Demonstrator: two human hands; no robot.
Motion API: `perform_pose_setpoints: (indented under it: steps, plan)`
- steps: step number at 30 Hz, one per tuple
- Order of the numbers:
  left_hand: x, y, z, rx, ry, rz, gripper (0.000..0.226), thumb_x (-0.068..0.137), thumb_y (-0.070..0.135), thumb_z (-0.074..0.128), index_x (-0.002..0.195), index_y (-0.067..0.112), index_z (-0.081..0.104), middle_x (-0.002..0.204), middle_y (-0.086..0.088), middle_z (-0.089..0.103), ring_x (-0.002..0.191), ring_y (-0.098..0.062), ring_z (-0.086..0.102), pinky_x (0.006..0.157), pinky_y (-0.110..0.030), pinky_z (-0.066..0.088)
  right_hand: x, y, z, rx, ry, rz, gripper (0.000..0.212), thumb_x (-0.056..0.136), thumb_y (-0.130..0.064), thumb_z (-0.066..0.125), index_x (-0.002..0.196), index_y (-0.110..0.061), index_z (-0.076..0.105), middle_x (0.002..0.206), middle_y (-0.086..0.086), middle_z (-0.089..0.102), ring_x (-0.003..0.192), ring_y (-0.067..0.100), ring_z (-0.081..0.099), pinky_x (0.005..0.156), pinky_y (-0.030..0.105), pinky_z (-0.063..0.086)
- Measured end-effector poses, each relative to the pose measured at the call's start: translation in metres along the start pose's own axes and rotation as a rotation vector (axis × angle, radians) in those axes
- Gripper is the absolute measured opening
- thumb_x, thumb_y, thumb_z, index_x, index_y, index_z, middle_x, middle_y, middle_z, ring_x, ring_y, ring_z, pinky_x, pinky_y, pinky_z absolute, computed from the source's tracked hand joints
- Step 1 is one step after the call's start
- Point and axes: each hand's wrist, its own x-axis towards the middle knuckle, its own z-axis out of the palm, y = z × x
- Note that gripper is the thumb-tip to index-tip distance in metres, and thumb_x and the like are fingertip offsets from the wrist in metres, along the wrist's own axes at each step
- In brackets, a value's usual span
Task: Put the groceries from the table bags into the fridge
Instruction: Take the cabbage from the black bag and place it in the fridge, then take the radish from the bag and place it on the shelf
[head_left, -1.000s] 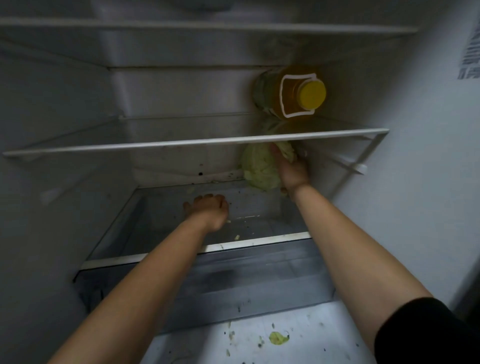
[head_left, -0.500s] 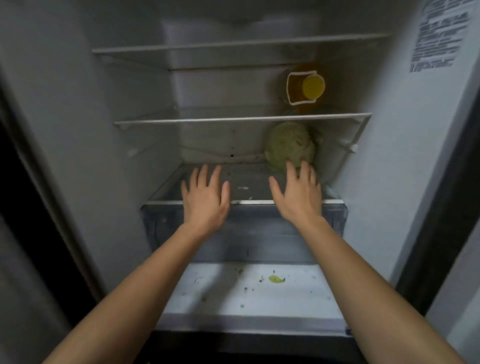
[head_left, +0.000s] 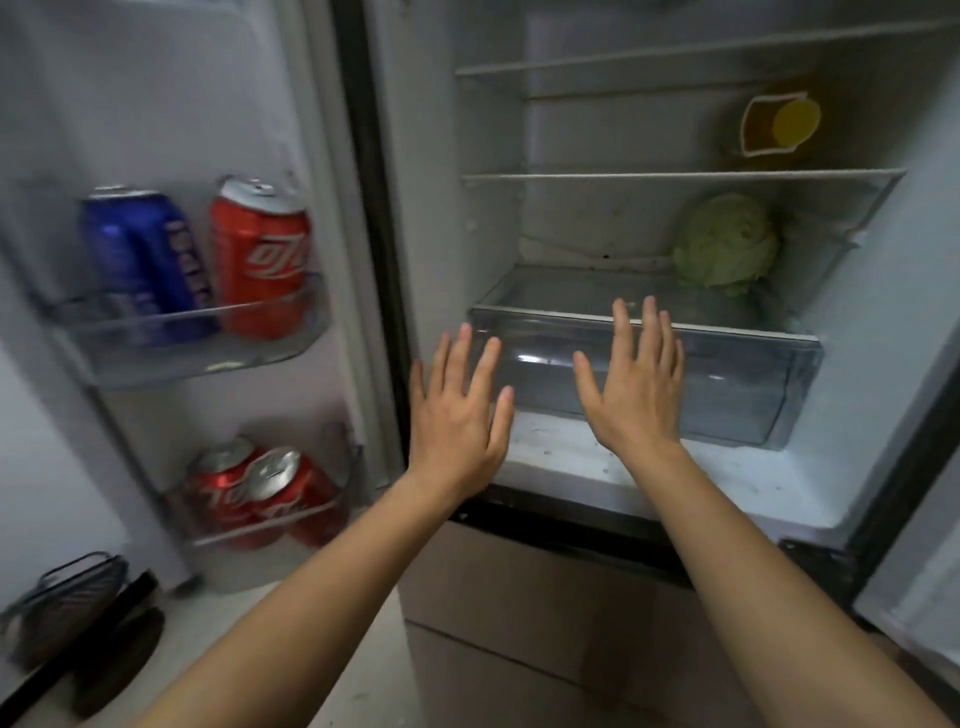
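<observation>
The fridge stands open before me. A pale green cabbage (head_left: 726, 240) lies at the back right on the cover above the clear crisper drawer (head_left: 727, 384). One shelf up, a yellow-capped oil bottle (head_left: 779, 124) lies on its side at the right. My left hand (head_left: 457, 410) is spread flat in the air in front of the fridge's left edge, holding nothing. My right hand (head_left: 636, 384) is spread too, in front of the drawer's face, empty.
The open door on the left carries a blue can (head_left: 140, 254) and a red cola can (head_left: 260, 254) in its upper rack (head_left: 197, 338), and two red cans (head_left: 265, 493) in the lower rack. A dark wire basket (head_left: 67, 597) sits on the floor at lower left. Beige drawers sit below the compartment.
My right hand let go of the cabbage and both hands drew back out of the fridge with fingers spread. The view pulled back and swung left, bringing the door racks into sight.
</observation>
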Motion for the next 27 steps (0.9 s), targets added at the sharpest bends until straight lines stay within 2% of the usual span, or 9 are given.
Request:
perform_pose_setpoints:
  steps: [5,9,16,20,23,27]
  plan:
    - [-0.093,-0.042,-0.092,0.005,0.048,0.107,0.056,0.101,0.042,0.041,0.151,0.016,0.042,0.162,-0.014,0.028,0.151,-0.030,0.022,0.115,-0.061,0.025,-0.065,-0.092,-0.016,0.070,0.013,-0.039,0.075,0.099,-0.051,0.046,0.159,-0.019,0.014,0.166,0.018,0.005,0.153,0.036,0.008,0.123,0.054,0.014]
    - [-0.194,-0.116,-0.178,0.108,0.049,0.059,0.057,0.101,0.043,0.038,0.151,0.016,0.042,0.162,-0.015,0.027,0.151,-0.031,0.021,0.116,-0.061,0.022,-0.146,-0.201,-0.019,0.160,0.039,-0.083,0.075,0.098,-0.047,0.047,0.159,-0.014,0.016,0.165,0.022,0.005,0.152,0.038,0.010,0.121,0.056,0.017]
    - [-0.359,-0.288,-0.354,0.362,-0.089,-0.377,0.059,0.100,0.046,0.033,0.150,0.015,0.040,0.161,-0.016,0.027,0.149,-0.034,0.022,0.114,-0.065,0.024,-0.269,-0.440,0.003,0.371,-0.169,-0.327,0.077,0.094,-0.048,0.046,0.157,-0.012,0.021,0.164,0.024,0.009,0.151,0.040,0.013,0.120,0.058,0.018]
    - [-0.448,-0.365,-0.448,0.543,-0.070,-0.594,0.060,0.098,0.044,0.036,0.150,0.012,0.040,0.161,-0.018,0.026,0.150,-0.036,0.021,0.117,-0.063,0.019,-0.333,-0.572,0.022,0.495,-0.290,-0.517,0.077,0.096,-0.046,0.051,0.157,-0.012,0.021,0.163,0.024,0.010,0.151,0.041,0.013,0.120,0.059,0.018]
    - [-0.511,-0.407,-0.498,0.638,-0.039,-0.764,0.062,0.099,0.045,0.034,0.152,0.013,0.037,0.163,-0.016,0.022,0.151,-0.034,0.019,0.118,-0.061,0.017,-0.382,-0.659,0.040,0.578,-0.367,-0.659,0.078,0.094,-0.045,0.056,0.156,-0.011,0.023,0.161,0.026,0.015,0.149,0.043,0.017,0.118,0.061,0.021]
    - [-0.574,-0.465,-0.544,0.715,-0.051,-0.945,0.065,0.100,0.049,0.028,0.153,0.013,0.035,0.164,-0.015,0.020,0.151,-0.033,0.017,0.119,-0.059,0.016,-0.442,-0.762,0.073,0.645,-0.513,-0.781,0.079,0.095,-0.049,0.051,0.158,-0.014,0.016,0.162,0.024,0.012,0.149,0.041,0.017,0.119,0.059,0.022]
